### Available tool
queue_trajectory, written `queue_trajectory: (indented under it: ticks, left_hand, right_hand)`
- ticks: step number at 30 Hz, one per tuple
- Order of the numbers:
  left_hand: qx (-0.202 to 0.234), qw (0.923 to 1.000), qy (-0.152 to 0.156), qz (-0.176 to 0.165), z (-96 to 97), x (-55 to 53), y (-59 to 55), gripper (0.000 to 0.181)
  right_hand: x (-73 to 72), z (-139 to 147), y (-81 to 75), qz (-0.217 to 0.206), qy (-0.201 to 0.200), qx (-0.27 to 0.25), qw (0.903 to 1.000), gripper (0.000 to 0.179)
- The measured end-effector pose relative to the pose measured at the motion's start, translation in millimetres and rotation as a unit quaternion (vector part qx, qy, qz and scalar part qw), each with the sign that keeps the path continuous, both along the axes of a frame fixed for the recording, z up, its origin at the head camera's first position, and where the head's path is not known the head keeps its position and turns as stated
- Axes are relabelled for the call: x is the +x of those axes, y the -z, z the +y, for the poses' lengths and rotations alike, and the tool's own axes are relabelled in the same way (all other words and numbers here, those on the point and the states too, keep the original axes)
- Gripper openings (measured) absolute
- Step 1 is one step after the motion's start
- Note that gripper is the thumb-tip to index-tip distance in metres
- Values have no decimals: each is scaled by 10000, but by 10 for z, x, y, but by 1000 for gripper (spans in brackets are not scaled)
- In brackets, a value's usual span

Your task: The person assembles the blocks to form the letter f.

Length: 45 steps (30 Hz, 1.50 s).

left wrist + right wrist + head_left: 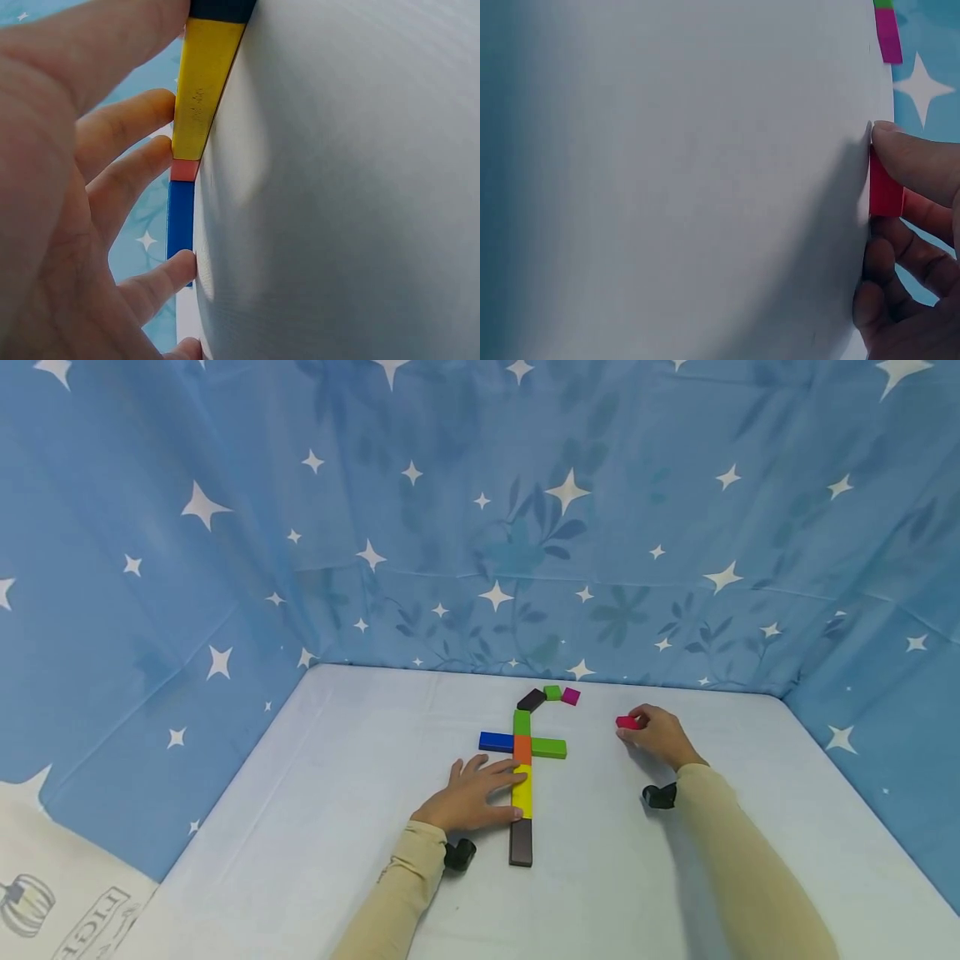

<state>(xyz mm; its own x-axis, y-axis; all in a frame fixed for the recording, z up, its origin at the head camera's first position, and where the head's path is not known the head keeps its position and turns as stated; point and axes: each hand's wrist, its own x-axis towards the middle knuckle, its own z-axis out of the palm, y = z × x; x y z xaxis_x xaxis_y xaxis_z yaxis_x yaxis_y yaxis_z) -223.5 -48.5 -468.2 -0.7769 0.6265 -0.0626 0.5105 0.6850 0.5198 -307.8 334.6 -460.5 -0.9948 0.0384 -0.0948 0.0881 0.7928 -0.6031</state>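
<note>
On the white table, coloured blocks form a cross with a long stem. My left hand (468, 797) rests beside the stem, fingers spread, its thumb and fingertips touching the yellow block (527, 797). Below the yellow one lies a dark block (521, 843); above it come an orange block (522, 750) and a green block (522, 722). A blue block (497, 742) and a longer green block (549, 748) stick out to the sides of the orange one. Off to the right, my right hand (660, 737) pinches a red block (886, 187) between thumb and fingers, down at the table surface.
From the cross's top, a tilted dark block (532, 701), a small green block (552, 692) and a magenta block (571, 696) curve rightward. A blue star-patterned curtain (450, 527) hangs behind and beside the table (360, 760). Small black wrist devices (660, 797) sit below both hands.
</note>
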Motion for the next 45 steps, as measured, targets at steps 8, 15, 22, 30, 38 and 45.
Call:
queue_trajectory:
  ticks: [8,15,22,30,38,45]
  left_hand:
    - [18,10000,12,65,13,15,-5,57]
    - [13,10000,-32,82,55,18,14,57]
    - [-38,9999,-115,53,99,48,-12,59]
    - [-43,9998,-188,53,115,79,-37,61]
    - [22,9998,-202,77,122,84,-19,61]
    - [112,9997,-179,83,105,58,-14,64]
  right_hand:
    - [-134,-307,65,49,66,-122,9999,56]
    - [-247,-449,76,-28,-71,-97,9999,55]
    - [-271,-500,86,-22,-7,-104,9999,56]
    - [-262,-531,83,123,84,-155,9998,60]
    - [-273,-523,112,175,155,-157,9996,62]
    - [-267,-501,145,253,166,-146,9994,61]
